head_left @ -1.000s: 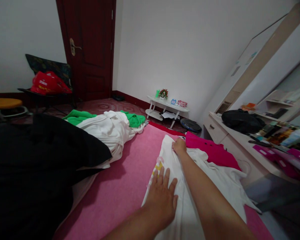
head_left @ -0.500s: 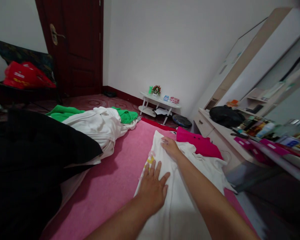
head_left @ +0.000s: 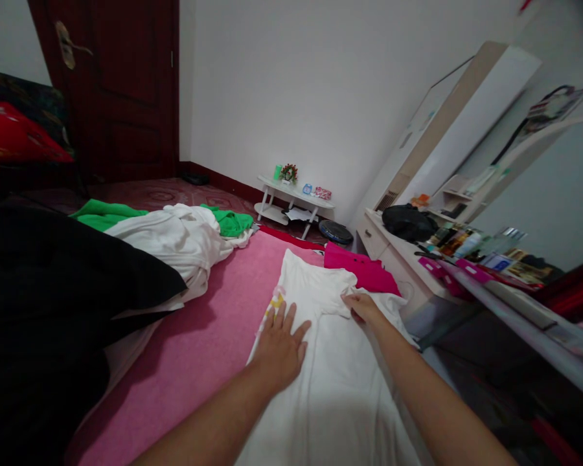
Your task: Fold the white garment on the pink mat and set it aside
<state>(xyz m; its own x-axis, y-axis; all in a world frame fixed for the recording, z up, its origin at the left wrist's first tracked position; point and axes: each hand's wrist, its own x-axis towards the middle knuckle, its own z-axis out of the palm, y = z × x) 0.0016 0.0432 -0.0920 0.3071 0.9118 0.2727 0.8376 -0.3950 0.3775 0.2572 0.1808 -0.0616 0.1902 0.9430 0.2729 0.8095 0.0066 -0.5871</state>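
In the head-camera view, a white garment (head_left: 335, 382) lies across a pink cover (head_left: 194, 349), stretching from mid-picture towards six o'clock. The left hand (head_left: 279, 356) presses flat on it, fingers spread and pointing towards twelve; the cloth lies beneath them, its yellow-and-pink print (head_left: 275, 301) just past the fingertips at eleven. At two o'clock from there, the right hand (head_left: 364, 307) pinches the edge of a short sleeve (head_left: 334, 290), the fabric running from those fingers towards nine. A magenta garment (head_left: 360, 266) lies at the right hand's twelve; black cloth (head_left: 53, 291) fills nine.
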